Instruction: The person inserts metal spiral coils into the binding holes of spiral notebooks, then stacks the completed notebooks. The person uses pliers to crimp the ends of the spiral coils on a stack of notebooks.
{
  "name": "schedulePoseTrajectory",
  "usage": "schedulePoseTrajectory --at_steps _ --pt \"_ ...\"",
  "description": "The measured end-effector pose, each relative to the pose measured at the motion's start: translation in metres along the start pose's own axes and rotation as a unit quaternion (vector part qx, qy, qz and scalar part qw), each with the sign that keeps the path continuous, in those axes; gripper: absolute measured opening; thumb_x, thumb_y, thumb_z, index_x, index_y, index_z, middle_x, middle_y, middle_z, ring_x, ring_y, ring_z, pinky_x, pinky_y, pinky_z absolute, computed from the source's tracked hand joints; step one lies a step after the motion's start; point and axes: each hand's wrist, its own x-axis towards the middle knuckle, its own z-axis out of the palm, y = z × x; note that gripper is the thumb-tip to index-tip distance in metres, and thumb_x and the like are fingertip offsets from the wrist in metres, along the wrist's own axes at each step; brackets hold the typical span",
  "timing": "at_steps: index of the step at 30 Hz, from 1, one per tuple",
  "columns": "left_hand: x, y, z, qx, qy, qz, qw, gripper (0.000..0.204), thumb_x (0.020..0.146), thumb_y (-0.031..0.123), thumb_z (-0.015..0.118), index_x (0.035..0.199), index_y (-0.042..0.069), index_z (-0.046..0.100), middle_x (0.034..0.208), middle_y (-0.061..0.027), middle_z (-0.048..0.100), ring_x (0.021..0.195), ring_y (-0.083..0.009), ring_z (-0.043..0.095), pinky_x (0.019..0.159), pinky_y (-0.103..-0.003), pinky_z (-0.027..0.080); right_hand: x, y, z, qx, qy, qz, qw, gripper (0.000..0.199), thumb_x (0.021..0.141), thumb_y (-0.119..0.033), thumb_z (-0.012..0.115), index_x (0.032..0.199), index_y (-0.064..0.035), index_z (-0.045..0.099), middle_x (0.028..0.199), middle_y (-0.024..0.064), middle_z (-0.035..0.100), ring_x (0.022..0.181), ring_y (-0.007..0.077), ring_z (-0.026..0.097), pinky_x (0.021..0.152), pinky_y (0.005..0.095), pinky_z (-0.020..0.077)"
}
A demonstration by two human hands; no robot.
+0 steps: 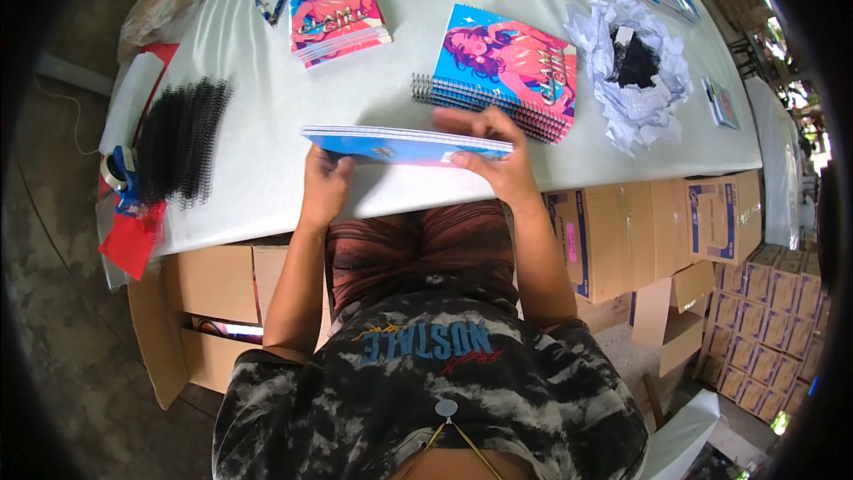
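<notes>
Both my hands hold a thin stack of notebook pages with a blue cover [404, 144], seen edge-on above the white table [267, 107]. My left hand [324, 185] grips its left end from below. My right hand [493, 156] clamps its right end, fingers over the top. Just behind it lies a pile of spiral-bound notebooks [506, 71] with a colourful cartoon cover. A second, unbound pile of the same notebooks [336, 13] rests farther back on the left.
Black spiral binding coils [182, 138] lie at the table's left, by a tape dispenser [120, 173]. Crumpled white paper around something black [633, 67] sits at the right. Cardboard boxes [657, 231] stand under and beside the table.
</notes>
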Motion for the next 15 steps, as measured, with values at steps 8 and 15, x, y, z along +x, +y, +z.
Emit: schedulePoseTrajectory --at_steps 8,15 --pt "0.062 0.016 -0.134 0.687 0.238 0.078 0.682 0.04 0.081 0.027 0.062 0.116 0.01 0.053 0.102 -0.0145 0.054 0.095 -0.0322 0.055 0.078 -0.045 0.044 -0.007 -0.002 0.001 -0.128 0.012 0.069 0.989 0.029 0.078 0.003 0.065 0.108 0.0028 0.061 0.102 0.0092 0.065 0.093 0.0107 0.058 0.083 0.0261 0.0465" --pt "0.066 0.003 -0.183 0.693 0.213 -0.003 0.688 0.034 0.084 0.039 0.055 0.097 0.009 0.06 0.09 -0.0141 0.06 0.082 -0.035 0.06 0.068 -0.046 0.048 -0.004 -0.002 0.006 -0.104 0.004 0.012 0.994 0.027 0.079 0.005 0.062 0.106 0.0046 0.062 0.105 0.0124 0.065 0.095 0.0131 0.059 0.085 0.0261 0.0462"
